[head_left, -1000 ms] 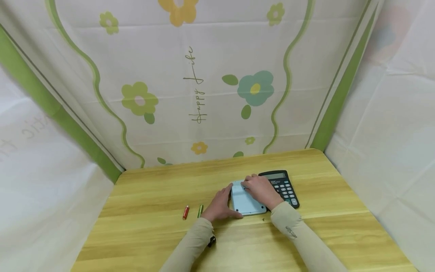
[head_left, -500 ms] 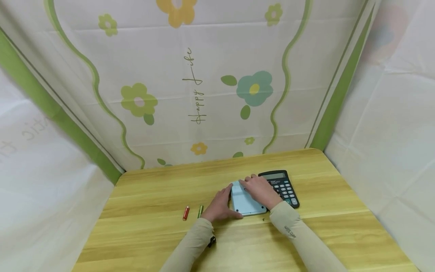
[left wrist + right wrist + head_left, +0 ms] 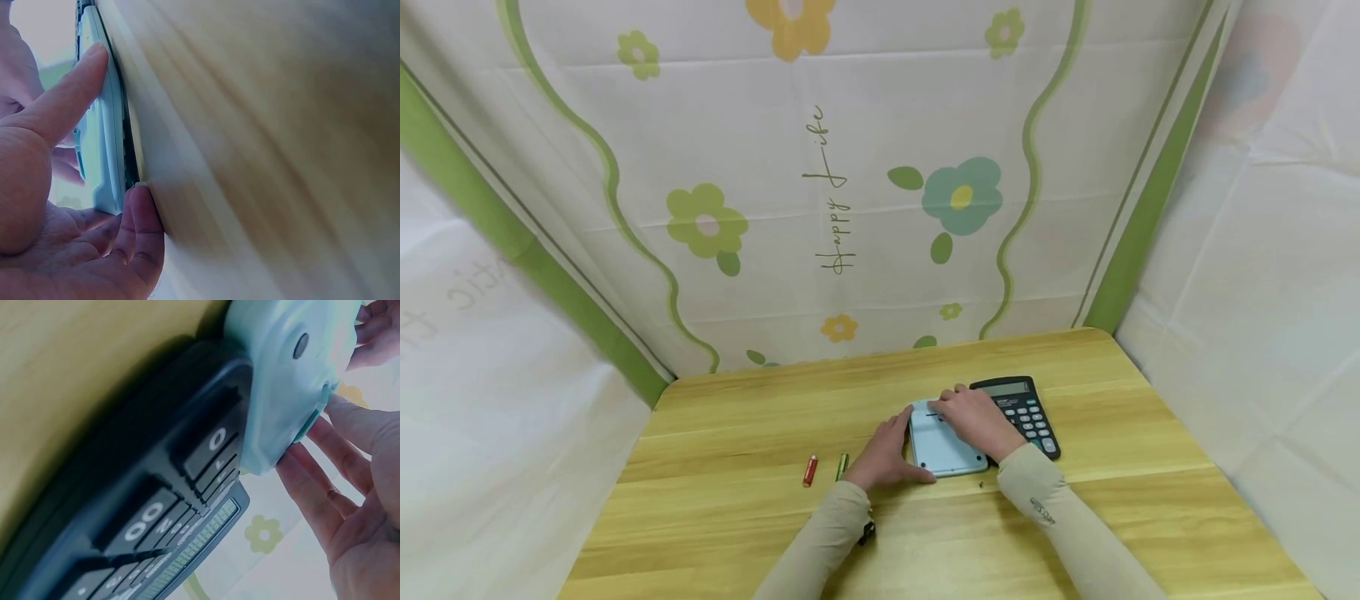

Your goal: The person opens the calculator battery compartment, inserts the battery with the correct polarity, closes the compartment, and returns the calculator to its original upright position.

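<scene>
I have the light blue calculator (image 3: 951, 454) back up on the tabletop (image 3: 737, 525), just left of the black calculator (image 3: 1033, 421); left hand (image 3: 883, 457) grips it, thumb at the near edge, spread from the fingers at the left. Right hand (image 3: 973, 415) looks to pinch the cover (image 3: 312, 420) near the far end. My read: cover partly raised, not free; red battery (image 3: 809, 470) and green battery (image 3: 842, 465) lie outside to the left, compartment interior hidden, remaining steps unclear.

Your left forearm (image 3: 812, 542) slants up from the bottom edge, your left hand (image 3: 886, 456) in the lower centre with thumb and fingers spread apart. Your right forearm (image 3: 1075, 521) reaches in from lower right, the right hand (image 3: 976, 421) back-up, fingers bent opposite the thumb.
</scene>
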`<control>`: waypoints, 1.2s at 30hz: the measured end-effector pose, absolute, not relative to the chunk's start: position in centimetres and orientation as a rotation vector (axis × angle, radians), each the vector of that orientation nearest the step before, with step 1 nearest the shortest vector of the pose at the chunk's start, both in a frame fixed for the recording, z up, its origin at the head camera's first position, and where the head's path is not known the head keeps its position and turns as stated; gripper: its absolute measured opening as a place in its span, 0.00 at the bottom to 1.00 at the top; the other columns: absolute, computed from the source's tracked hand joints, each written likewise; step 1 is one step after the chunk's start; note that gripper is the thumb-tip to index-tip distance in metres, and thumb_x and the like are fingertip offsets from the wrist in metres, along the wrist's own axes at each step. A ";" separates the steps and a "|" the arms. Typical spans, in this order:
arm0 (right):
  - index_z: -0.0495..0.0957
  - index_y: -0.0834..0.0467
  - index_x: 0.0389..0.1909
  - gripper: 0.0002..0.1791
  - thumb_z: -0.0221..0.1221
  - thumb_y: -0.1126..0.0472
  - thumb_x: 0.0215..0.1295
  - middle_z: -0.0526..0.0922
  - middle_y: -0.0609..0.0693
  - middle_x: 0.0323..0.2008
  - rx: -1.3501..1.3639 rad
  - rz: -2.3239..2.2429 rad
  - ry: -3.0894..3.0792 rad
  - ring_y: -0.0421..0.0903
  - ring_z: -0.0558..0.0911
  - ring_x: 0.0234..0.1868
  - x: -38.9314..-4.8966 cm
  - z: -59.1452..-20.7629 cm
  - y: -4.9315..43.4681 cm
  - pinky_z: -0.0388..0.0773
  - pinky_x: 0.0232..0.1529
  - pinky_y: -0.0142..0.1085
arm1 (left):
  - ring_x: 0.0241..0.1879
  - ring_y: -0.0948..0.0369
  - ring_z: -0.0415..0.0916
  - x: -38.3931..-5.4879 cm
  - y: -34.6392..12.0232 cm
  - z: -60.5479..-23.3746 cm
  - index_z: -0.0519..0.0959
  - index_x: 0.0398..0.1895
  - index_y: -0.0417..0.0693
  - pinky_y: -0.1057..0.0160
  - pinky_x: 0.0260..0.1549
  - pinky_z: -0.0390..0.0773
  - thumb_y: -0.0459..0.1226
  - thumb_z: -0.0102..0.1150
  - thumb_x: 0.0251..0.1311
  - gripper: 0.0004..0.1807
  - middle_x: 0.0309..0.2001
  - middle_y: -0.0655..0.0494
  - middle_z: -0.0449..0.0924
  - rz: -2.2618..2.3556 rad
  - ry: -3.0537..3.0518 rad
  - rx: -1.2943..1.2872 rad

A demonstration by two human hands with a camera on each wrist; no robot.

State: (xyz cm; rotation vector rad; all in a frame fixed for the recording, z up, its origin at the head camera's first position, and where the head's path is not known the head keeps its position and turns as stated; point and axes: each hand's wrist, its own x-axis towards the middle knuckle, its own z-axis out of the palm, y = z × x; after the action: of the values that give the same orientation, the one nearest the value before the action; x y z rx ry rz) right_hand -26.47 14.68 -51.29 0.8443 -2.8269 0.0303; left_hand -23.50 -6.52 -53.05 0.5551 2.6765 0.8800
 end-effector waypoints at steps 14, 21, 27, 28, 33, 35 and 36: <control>0.86 0.44 0.59 0.18 0.65 0.62 0.71 0.88 0.46 0.52 0.834 0.101 -2.833 0.47 0.86 0.53 -26.3 -51.5 15.1 0.85 0.46 0.46 | 0.78 0.44 0.57 -23.7 -6.7 -53.5 0.46 0.85 0.47 0.42 0.72 0.67 0.58 0.80 0.50 0.68 0.80 0.43 0.57 0.856 2.671 0.581; 0.87 0.51 0.55 0.17 0.64 0.69 0.69 0.89 0.49 0.50 0.835 0.248 -2.836 0.47 0.87 0.50 -26.6 -51.8 15.1 0.86 0.48 0.42 | 0.77 0.43 0.58 -23.6 -6.7 -53.5 0.46 0.85 0.46 0.42 0.72 0.67 0.56 0.80 0.50 0.68 0.80 0.42 0.58 0.869 2.667 0.571; 0.87 0.55 0.55 0.15 0.63 0.69 0.70 0.88 0.52 0.49 0.846 0.328 -2.868 0.49 0.86 0.50 -26.6 -51.8 15.1 0.86 0.50 0.42 | 0.77 0.45 0.58 -23.5 -6.6 -53.6 0.47 0.85 0.47 0.43 0.72 0.67 0.57 0.80 0.49 0.67 0.80 0.43 0.58 0.871 2.671 0.547; 0.87 0.55 0.55 0.15 0.63 0.69 0.70 0.88 0.52 0.49 0.841 0.339 -2.877 0.49 0.86 0.50 -26.6 -51.8 15.1 0.86 0.50 0.42 | 0.78 0.45 0.58 -23.5 -6.6 -53.6 0.47 0.85 0.47 0.43 0.72 0.67 0.57 0.80 0.49 0.67 0.80 0.43 0.58 0.868 2.672 0.547; 0.88 0.56 0.53 0.13 0.64 0.66 0.71 0.89 0.51 0.47 0.793 0.430 -2.917 0.48 0.86 0.49 -26.9 -51.5 14.9 0.85 0.51 0.42 | 0.79 0.43 0.56 -23.5 -6.6 -53.6 0.47 0.85 0.47 0.42 0.73 0.66 0.58 0.80 0.49 0.68 0.80 0.43 0.58 0.865 2.677 0.549; 0.88 0.55 0.52 0.12 0.65 0.66 0.70 0.89 0.51 0.45 0.782 0.459 -2.917 0.48 0.87 0.48 -27.0 -51.3 14.8 0.85 0.50 0.41 | 0.79 0.42 0.55 -23.6 -6.7 -53.6 0.47 0.85 0.47 0.42 0.73 0.65 0.58 0.80 0.49 0.68 0.80 0.43 0.57 0.871 2.677 0.551; 0.88 0.55 0.52 0.12 0.65 0.66 0.70 0.89 0.51 0.45 0.782 0.464 -2.913 0.48 0.87 0.47 -27.0 -51.2 14.8 0.85 0.50 0.41 | 0.79 0.42 0.55 -23.6 -6.7 -53.6 0.47 0.85 0.47 0.41 0.73 0.65 0.57 0.80 0.49 0.68 0.80 0.43 0.57 0.873 2.679 0.553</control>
State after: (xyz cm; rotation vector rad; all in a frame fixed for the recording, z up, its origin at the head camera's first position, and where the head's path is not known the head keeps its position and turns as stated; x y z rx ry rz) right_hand -27.04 14.78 -51.20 0.7820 -2.9130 0.4643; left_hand -23.63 -6.66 -53.57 0.5529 2.6794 0.8730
